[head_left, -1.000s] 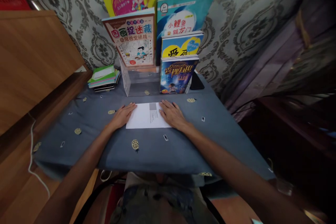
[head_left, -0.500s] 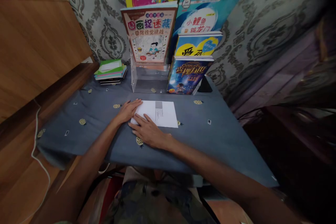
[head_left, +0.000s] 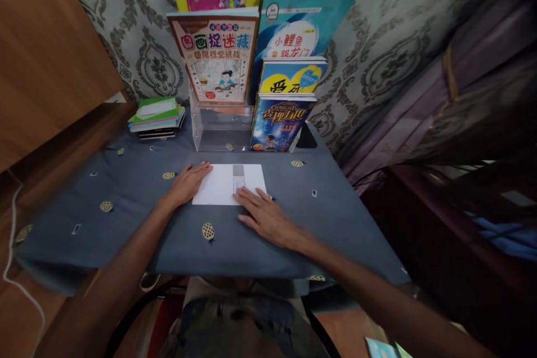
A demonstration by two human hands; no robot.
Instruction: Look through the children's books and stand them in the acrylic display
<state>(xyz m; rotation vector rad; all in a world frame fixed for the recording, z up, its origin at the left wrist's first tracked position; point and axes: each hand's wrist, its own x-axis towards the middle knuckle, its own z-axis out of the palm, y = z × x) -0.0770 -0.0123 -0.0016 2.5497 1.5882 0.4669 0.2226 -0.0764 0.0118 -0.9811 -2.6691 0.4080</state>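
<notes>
A white sheet of paper (head_left: pixel 213 185) with a grey printed block and small text lies flat on the blue tablecloth (head_left: pixel 235 251). At its left edge rests my left hand (head_left: pixel 188 182), fingers stretched toward the upper left corner. My right hand (head_left: pixel 266 213) lies flat over the paper's lower right part, its fingers apart and the fingertips beside the printed text. Neither hand grips anything; both only touch the sheet. Part of the sheet's lower right corner is hidden under the right hand.
Behind the paper, a clear acrylic stand (head_left: pixel 220 140) holds several picture books, among them a dark blue book (head_left: pixel 280 123). A stack of booklets (head_left: pixel 157 117) sits at the back left. A black flat object (head_left: pixel 307 137) lies behind the books. A wooden cabinet (head_left: pixel 50 61) borders the left.
My right hand has slid from the paper's left part across to its right part. My left hand stays at the left edge. The whole view has shifted, so things appear further left.
</notes>
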